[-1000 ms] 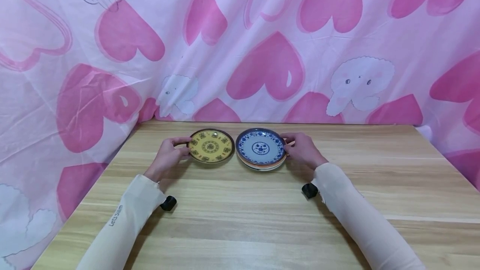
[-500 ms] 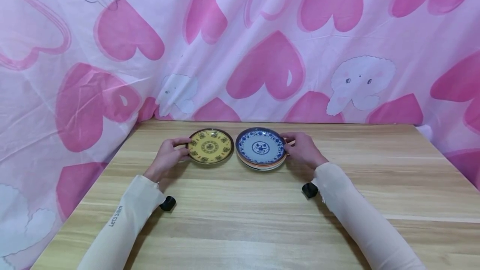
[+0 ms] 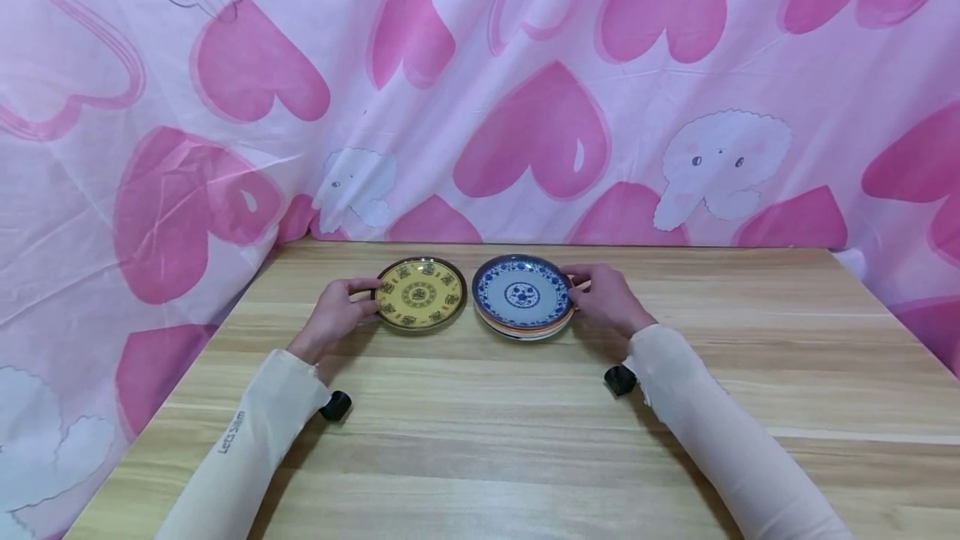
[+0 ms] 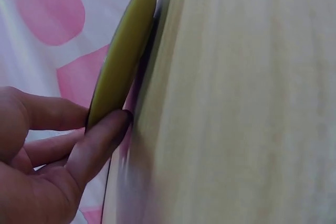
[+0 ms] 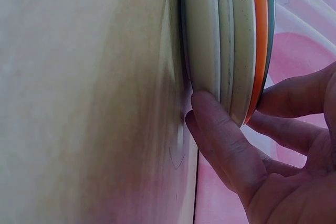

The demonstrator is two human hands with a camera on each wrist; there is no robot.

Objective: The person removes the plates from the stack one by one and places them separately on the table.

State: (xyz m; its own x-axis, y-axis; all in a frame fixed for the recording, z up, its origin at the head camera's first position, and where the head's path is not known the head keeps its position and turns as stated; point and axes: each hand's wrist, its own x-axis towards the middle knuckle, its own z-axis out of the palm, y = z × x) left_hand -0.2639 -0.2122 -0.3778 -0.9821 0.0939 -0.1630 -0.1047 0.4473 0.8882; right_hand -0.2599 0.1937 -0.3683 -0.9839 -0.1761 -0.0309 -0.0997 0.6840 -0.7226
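Note:
At the far middle of the table, my left hand [image 3: 333, 315] pinches the left rim of a yellow plate [image 3: 420, 294] with a dark edge and dark printed motifs. In the left wrist view the thumb and fingers grip this plate's edge [image 4: 123, 51], its far side close over the wood. Just to its right stands a stack of several plates, topped by a blue-and-white plate [image 3: 521, 294]. My right hand [image 3: 606, 298] holds the stack by its right rim. From the right wrist, an orange plate [image 5: 259, 35] shows under the top one, with pale plates [image 5: 202, 40] below.
The wooden table [image 3: 480, 440] reaches back to a pink heart-patterned cloth [image 3: 525, 132], which also hangs along the left side. A narrow gap separates the yellow plate from the stack. Black pieces [image 3: 336, 406] sit at both wrists.
The yellow plate has shifted very slightly left, so its gap to the stack is a little wider. My right hand and the stack have stayed practically in place.

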